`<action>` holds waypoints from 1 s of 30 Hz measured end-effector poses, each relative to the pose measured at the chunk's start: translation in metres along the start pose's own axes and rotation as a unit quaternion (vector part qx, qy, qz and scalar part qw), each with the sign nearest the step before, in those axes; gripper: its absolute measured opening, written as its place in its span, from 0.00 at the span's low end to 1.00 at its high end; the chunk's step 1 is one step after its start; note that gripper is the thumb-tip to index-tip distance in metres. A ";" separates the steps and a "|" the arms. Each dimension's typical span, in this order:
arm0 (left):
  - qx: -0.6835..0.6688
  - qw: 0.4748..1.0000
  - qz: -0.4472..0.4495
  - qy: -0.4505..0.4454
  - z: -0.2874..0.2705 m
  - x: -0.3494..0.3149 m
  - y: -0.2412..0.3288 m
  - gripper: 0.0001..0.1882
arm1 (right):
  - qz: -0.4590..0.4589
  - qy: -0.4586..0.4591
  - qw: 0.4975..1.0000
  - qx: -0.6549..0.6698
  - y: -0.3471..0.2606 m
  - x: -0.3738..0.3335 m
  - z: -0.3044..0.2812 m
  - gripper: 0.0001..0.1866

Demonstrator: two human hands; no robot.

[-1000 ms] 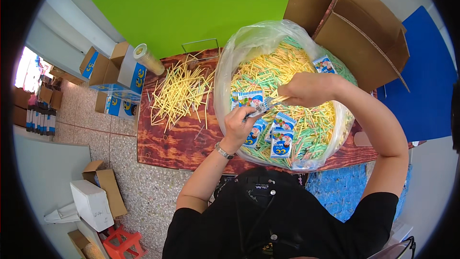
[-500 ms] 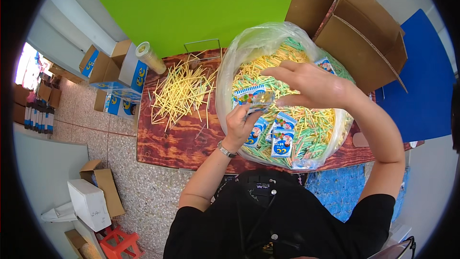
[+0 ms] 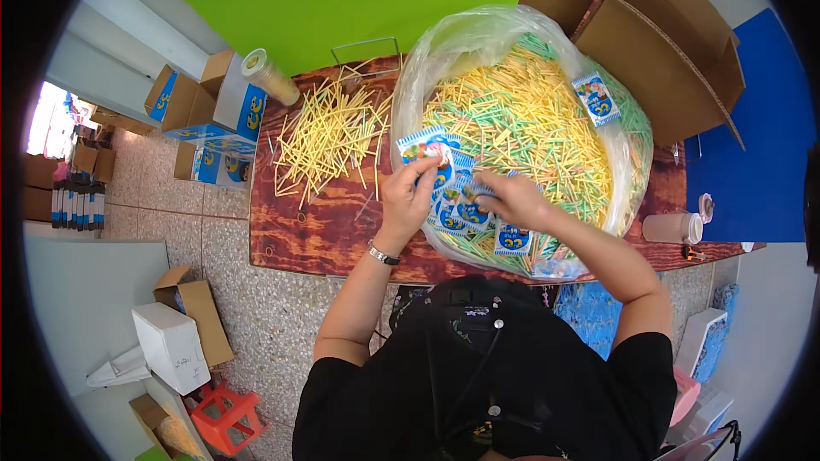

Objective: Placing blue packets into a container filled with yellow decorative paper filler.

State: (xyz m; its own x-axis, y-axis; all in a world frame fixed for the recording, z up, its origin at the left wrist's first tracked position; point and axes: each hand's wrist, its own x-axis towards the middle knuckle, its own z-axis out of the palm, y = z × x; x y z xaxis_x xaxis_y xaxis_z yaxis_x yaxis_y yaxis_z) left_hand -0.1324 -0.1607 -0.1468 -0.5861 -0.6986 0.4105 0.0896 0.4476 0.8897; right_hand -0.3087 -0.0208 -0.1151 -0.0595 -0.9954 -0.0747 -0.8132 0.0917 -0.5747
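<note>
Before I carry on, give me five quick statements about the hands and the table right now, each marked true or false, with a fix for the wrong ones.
1. The left hand holds a blue-and-white packet. True.
2. The loose pile of sticks lies to the right of the plastic bag. False: the pile lies to the left of the bag.
3. A silver band is on the left wrist. True.
4. The right hand is inside a cardboard box. False: it is over the plastic bag, at the packets there.
5. A clear container is near the far left corner of the table. True.
</note>
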 end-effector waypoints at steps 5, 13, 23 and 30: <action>-0.133 0.990 -0.037 -0.025 0.012 -0.009 -0.001 0.27 | 0.069 0.154 0.983 0.069 0.007 0.008 -0.012 0.19; -0.259 0.937 -0.190 -0.139 0.039 -0.012 -0.003 0.21 | -0.072 0.153 0.983 0.069 -0.006 0.016 -0.042 0.10; -0.112 0.965 -0.223 -0.085 0.034 -0.007 -0.028 0.08 | -0.004 0.136 0.989 0.048 0.091 0.089 -0.076 0.11; -0.108 0.967 -0.214 -0.086 0.041 -0.003 -0.022 0.07 | 0.197 0.048 0.937 -0.284 0.194 0.174 -0.049 0.13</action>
State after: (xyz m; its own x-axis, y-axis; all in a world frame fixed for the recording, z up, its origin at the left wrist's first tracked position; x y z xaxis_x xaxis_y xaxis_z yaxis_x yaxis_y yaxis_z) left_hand -0.1654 -0.1460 -0.1754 -0.7299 -0.6831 -0.0274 -0.0357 -0.0019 0.9994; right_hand -0.5052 -0.1771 -0.1997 -0.4488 -0.8880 -0.0999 -0.8929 0.4502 0.0099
